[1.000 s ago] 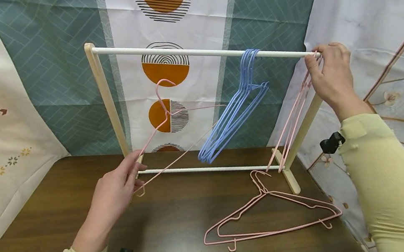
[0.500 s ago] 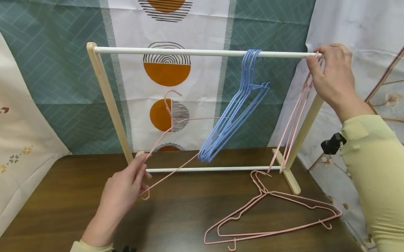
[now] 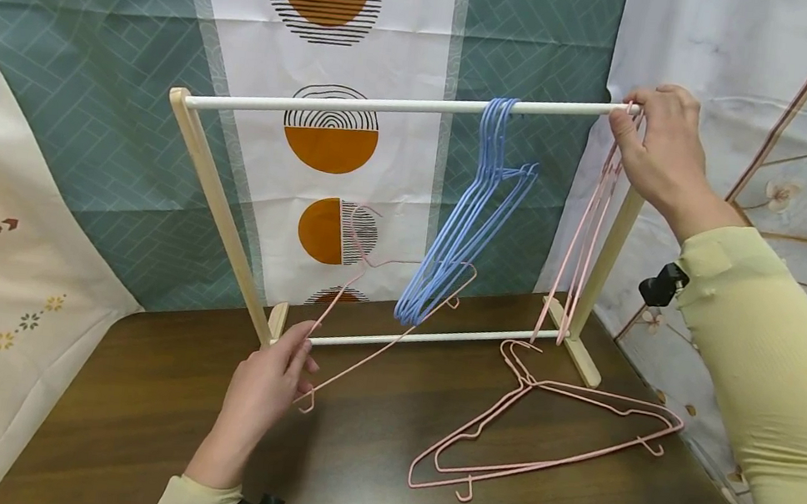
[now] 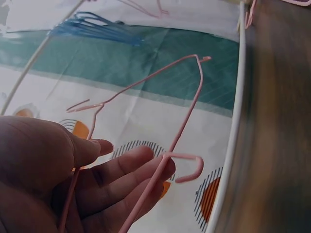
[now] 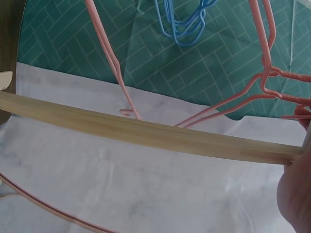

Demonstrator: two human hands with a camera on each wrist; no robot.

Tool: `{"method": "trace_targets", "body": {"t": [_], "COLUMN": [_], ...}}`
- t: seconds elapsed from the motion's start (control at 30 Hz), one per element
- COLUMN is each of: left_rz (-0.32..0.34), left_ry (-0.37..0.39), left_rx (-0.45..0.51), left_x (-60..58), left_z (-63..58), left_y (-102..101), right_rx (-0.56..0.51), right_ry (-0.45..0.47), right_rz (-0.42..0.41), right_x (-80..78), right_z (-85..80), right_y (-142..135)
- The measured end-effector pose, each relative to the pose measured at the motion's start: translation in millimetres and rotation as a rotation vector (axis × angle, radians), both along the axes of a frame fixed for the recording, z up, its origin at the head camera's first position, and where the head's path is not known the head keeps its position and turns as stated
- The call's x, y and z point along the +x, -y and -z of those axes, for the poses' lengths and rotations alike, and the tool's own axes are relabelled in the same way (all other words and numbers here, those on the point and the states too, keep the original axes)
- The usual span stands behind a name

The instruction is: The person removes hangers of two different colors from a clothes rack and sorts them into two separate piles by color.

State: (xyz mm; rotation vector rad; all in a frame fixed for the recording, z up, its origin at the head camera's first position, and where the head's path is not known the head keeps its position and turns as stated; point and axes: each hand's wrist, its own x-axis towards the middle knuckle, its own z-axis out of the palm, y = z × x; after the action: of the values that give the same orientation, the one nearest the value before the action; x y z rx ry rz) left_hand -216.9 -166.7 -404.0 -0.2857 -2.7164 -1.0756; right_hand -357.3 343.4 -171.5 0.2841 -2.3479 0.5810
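backdrop cloths [image 3: 97, 38] hang close behind everything, so there's not much room on the far side. the dark wood worktop [image 3: 360, 482] carries a small wooden rack [image 3: 217, 195] with a white top rail [image 3: 361, 101] and a lower rail [image 3: 438, 338]. going by how things lie, the hanging job looks roughly half done: a bunch of blue hangers [image 3: 472, 210] already sits right of the rail's middle, and a few pink hangers [image 3: 587, 233] are up at the far right end by the upright. what's left: two or so pink hangers on the worktop [image 3: 539, 437] near the right foot, plus the loose pink hanger [image 3: 380, 316] in the left hand [image 3: 260, 398], whose fingers are curled round the wire near its end, pinching it; the hanger is tilted, its hook up in front of the backdrop and its far shoulder just beside the blue bunch. the right hand [image 3: 661, 153] is closed on the hooks of the pink ones at the rail's right end. the whole left stretch of the top rail is bare, so plenty of room there. the near left of the worktop is open too, while its right edge is close to the lying hangers.
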Motion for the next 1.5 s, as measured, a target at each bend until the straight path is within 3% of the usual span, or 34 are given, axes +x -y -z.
{"method": "trace_targets", "body": {"t": [0.33, 0.7, 1.5], "left_rz": [0.053, 0.096, 0.271], "left_ry": [0.15, 0.158, 0.255], "left_rx": [0.157, 0.128, 0.22], "left_x": [-3.8, -4.2, -10.3], "left_z": [13.5, 21.4, 38.7], "left_y": [-18, -35, -95], "right_rx": [-0.005, 0.001, 0.006], "right_ry": [0.002, -0.017, -0.007], "right_rz": [0.002, -0.003, -0.003], "right_x": [2.7, 2.2, 0.0], "right_z": [0.2, -0.2, 0.5], "right_y": [-2, -3, -1]}}
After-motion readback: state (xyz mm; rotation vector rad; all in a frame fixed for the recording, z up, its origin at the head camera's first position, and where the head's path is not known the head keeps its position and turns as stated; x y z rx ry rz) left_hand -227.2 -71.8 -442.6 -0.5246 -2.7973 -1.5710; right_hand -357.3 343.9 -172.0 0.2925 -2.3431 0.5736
